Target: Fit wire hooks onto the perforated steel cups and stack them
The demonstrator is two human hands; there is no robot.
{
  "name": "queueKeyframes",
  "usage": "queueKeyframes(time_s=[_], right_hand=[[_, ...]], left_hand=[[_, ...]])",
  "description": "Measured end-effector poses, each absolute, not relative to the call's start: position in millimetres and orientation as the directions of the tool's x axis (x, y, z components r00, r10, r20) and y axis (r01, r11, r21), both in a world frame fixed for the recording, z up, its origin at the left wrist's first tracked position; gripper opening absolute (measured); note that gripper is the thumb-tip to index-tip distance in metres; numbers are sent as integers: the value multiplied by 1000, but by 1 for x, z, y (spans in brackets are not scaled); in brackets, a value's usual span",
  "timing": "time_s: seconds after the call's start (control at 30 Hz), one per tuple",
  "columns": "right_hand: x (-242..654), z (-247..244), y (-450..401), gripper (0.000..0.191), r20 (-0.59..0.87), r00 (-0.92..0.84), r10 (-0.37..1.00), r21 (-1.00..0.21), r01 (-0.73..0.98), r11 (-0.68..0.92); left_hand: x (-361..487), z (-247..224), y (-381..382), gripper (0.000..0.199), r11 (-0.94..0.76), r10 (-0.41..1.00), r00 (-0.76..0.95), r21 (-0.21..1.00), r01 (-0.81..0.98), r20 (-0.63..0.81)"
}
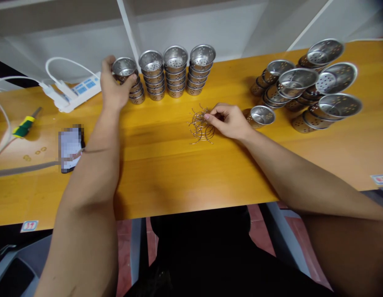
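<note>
- Table (166,173): wood-look top, orange-yellow, smooth, glossy; faint grain visible.
- Perforated cups (175,62): silver metal, shiny; smooth rims, walls pierced with round holes.
- Wire pieces (202,126): thin curved metal, bright glints.
- Power strip (86,93): white plastic, smooth; blue socket panels.
- Screwdriver (23,127): yellow-and-green handle, looks plastic; shaft grey metal.
- Shelf partition (191,29): pale, smooth, low sheen.
- Clothing (203,251): black cloth, matt.
- Floor (123,251): reddish tiles, dull sheen.
- Phone (70,149): finish obscured by pixelation.
</note>
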State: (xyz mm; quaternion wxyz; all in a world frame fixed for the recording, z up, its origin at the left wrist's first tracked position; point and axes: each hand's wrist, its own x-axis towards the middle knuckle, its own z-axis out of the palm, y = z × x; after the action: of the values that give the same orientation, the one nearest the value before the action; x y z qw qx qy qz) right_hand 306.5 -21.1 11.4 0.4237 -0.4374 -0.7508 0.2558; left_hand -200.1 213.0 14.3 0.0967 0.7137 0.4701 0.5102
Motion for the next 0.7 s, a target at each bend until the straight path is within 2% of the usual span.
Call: queueKeyframes(time_s=[0.1,0.23,0.37,0.47,0.53,0.6,0.63,0.7], right_hand=[[308,11,-21,89,404,-257,878,-762,436,478],[313,12,-20,77,412,-292,863,-712,488,506],[317,11,-19,63,405,-376,833,-635,540,553],[318,7,-17,54,385,-447,808,-579,565,588],[317,6,-17,50,378,-468,799,-556,575,600],[317,9,-19,47,386,-460,800,-540,590,600],[318,14,-21,46,392,-448,803,-530,604,596],[323,31,-29,44,398,-406,823,-510,648,566]], left_hand=[[-185,4,220,158,-367,831,-158,739,565,533],[-176,-2,219,167,-432,822,-125,751,500,556],[-181,1,215,162,-468,778,-158,729,499,608],[-171,13,210,155,-525,630,-230,625,577,742],[-152,29,199,142,-628,466,-215,492,603,858],[-126,50,174,121,-732,291,-161,328,597,943],[-110,62,158,116,-777,228,-132,262,572,965],[-79,82,119,105,-854,162,8,136,502,987]])
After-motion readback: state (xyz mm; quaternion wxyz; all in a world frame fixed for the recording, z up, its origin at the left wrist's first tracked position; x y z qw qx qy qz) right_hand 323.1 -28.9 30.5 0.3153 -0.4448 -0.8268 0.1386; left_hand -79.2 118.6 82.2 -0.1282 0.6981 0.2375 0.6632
